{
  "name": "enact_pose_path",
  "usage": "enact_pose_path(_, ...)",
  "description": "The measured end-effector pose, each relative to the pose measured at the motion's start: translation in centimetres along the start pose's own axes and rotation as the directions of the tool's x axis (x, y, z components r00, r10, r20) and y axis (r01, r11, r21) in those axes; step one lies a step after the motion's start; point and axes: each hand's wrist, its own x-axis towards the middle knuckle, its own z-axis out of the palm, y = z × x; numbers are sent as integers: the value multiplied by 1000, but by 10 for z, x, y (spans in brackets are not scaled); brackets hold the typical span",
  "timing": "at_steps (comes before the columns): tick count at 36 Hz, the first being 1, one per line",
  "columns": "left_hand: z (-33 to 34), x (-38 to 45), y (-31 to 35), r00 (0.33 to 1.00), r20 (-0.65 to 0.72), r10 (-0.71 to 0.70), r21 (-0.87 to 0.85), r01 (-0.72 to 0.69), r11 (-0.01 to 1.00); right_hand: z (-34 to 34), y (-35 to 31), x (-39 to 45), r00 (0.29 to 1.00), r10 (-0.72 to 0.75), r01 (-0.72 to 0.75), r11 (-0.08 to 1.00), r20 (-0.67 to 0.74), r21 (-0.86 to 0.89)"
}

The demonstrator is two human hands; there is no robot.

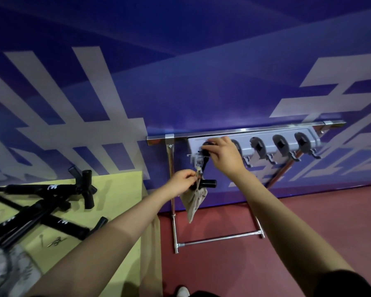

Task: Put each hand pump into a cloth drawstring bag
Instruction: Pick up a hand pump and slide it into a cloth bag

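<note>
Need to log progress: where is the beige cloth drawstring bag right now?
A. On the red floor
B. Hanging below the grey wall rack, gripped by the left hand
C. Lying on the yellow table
B: the beige cloth drawstring bag dangles beneath the grey wall rack, its top gripped by the left hand.

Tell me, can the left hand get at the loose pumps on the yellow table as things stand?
Probably not yet. The left hand is pinching the drawstring of the cloth bag hanging at the rack. The pumps lie uncovered nearby on its side, so it could once freed.
</note>
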Motion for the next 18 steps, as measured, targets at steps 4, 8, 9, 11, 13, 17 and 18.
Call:
enact_pose_path(4,0,-4,1,1000,-9,-6,-32,6,999,6,1,-7,990,92,-87,995,-109,52)
enact_pose_path(8,-2,-8,2,999,-49,7,-62,-10,998,11,0,-21,972,226,-202,942,-61,268)
enact_pose_path(9,-3,-9,2,998,-57,13,-63,-17,998,12,-2,-24,967,244,-214,929,-67,302)
enact_pose_path(11,-5,-10,1,997,-75,23,-66,-28,997,14,-5,-29,957,276,-229,906,-86,356)
enact_pose_path(13,-7,-12,0,995,-92,31,-62,-37,997,14,-9,-33,936,337,-268,871,-102,413)
enact_pose_path(17,-11,-18,-5,986,-158,45,-65,-56,996,7,-23,-41,832,530,-350,730,-162,587)
enact_pose_path(18,-14,-20,-8,983,-177,39,-84,-54,995,4,-30,-44,800,574,-346,678,-175,648)
